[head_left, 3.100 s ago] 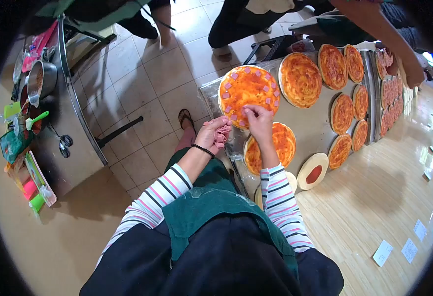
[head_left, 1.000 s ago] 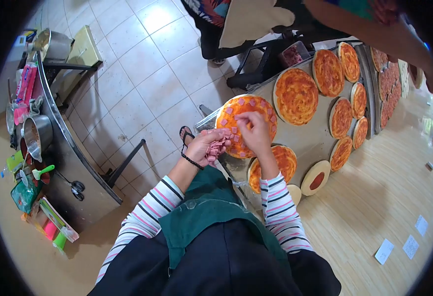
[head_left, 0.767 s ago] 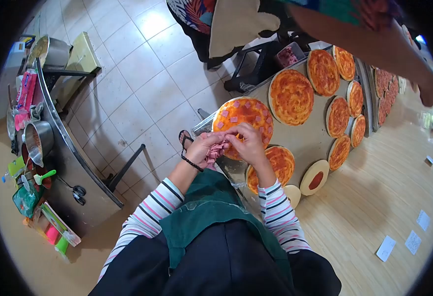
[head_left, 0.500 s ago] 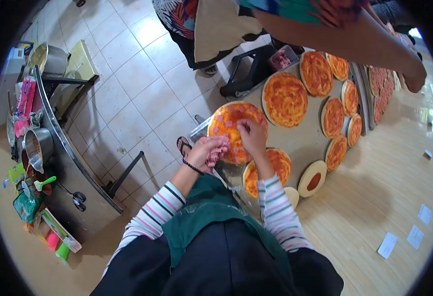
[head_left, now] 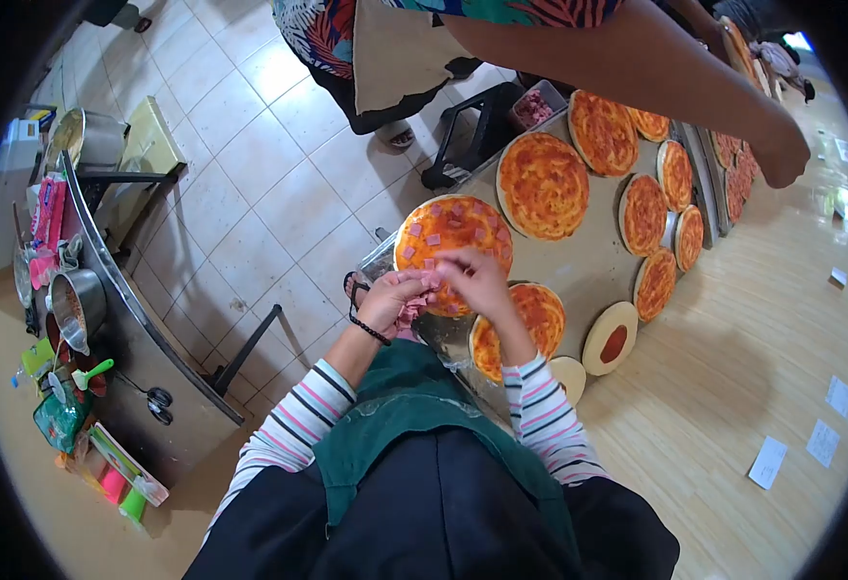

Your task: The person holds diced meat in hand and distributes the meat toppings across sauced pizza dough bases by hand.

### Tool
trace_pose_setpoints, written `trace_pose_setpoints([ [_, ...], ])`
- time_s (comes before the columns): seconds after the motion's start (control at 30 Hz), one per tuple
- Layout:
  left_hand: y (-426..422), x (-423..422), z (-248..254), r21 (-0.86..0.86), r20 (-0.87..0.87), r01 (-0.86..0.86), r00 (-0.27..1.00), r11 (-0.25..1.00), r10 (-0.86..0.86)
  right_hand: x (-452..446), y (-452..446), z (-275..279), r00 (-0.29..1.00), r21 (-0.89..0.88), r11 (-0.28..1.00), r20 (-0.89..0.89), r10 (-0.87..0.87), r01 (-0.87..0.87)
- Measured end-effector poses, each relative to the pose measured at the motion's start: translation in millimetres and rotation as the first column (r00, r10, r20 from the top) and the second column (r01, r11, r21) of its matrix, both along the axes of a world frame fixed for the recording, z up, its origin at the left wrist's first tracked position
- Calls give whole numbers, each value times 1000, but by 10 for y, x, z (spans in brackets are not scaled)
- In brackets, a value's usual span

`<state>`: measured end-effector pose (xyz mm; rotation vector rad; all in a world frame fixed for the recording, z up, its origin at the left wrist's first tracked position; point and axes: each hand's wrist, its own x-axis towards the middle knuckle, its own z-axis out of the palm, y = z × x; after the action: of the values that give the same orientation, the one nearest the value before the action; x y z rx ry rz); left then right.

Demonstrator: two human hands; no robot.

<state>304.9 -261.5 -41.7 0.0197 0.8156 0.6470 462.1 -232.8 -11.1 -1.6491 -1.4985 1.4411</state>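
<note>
A handful of diced pink ham (head_left: 412, 311) is held in my left hand (head_left: 385, 302), its fingers closed around the pieces. Bent over that same ham is my right hand (head_left: 482, 285), its fingertips pinched together at the top of the pile. Both hands are over the near edge of a sauced pizza (head_left: 453, 230), which has ham squares scattered across its far part. Just right of my right wrist lies another pizza (head_left: 537, 324) with orange-red sauce. Whatever my right fingertips pinch is partly hidden by the hand.
Several sauced pizzas (head_left: 542, 186) lie on the metal table (head_left: 579, 271), with a partly sauced base (head_left: 611, 338) near its edge. A tub of ham (head_left: 538, 104) stands at the back. Another person's arm (head_left: 627, 87) reaches across. Left, a table (head_left: 153, 377) holds scissors (head_left: 158, 404) and pots.
My right hand has moved left and toward me, from above the pizza to the ham in my left hand. The other person's arm has shifted slightly left in view.
</note>
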Motion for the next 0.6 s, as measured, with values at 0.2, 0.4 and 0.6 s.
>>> trace_pose_setpoints([
  [0.2,-102,71,9,-54,-1,38,999,998,-39,69,-274,-132,999,82,996,-44,32,-28],
  [0.4,-146,133,-81,-46,-71,-29,997,999,26,251,-163,-302,953,85,974,204,-224,211],
  [0.6,-197,124,-56,-40,-126,-28,992,999,23,280,42,-278,795,188,979,582,-173,76],
])
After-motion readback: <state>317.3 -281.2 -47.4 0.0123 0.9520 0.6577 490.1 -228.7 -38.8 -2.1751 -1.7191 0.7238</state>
